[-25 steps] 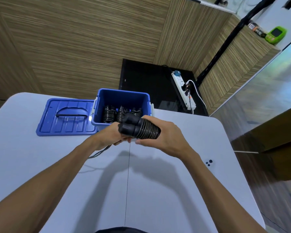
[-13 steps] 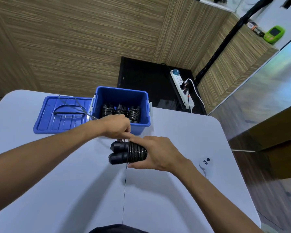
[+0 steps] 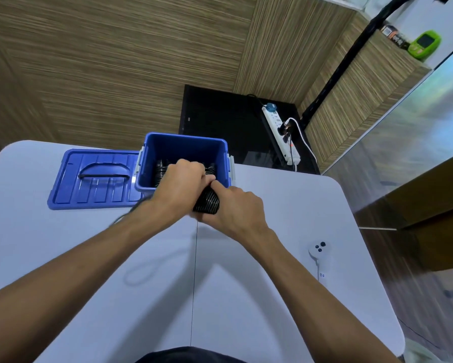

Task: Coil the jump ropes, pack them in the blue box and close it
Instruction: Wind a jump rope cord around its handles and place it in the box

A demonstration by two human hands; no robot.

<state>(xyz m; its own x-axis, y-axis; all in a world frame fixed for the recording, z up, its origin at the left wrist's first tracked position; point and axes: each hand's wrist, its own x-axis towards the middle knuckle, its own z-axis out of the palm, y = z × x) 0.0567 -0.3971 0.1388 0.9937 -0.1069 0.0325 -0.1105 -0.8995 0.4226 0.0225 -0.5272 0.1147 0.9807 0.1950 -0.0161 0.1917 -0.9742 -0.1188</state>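
Note:
Just in front of the open blue box (image 3: 186, 145), both my hands hold a black jump rope bundle (image 3: 207, 201), its cord wound around the handles. My right hand (image 3: 236, 208) grips the bundle from the right and below. My left hand (image 3: 179, 186) is curled over the bundle's far end, at the box's front rim. A loose stretch of thin cord (image 3: 127, 212) trails under my left wrist. Inside the box lie other coiled black ropes (image 3: 160, 170), partly hidden by my left hand. The blue lid (image 3: 94, 179) lies flat to the left of the box.
A white controller (image 3: 319, 251) with a strap lies on the white table (image 3: 272, 297) to the right. Beyond the table's far edge, a power strip (image 3: 280, 132) with a white cable sits on a black floor panel.
Both hands carried the bundle up and away from the table toward the box's front rim. My left hand moved over the bundle's far end. The head view tilted slightly.

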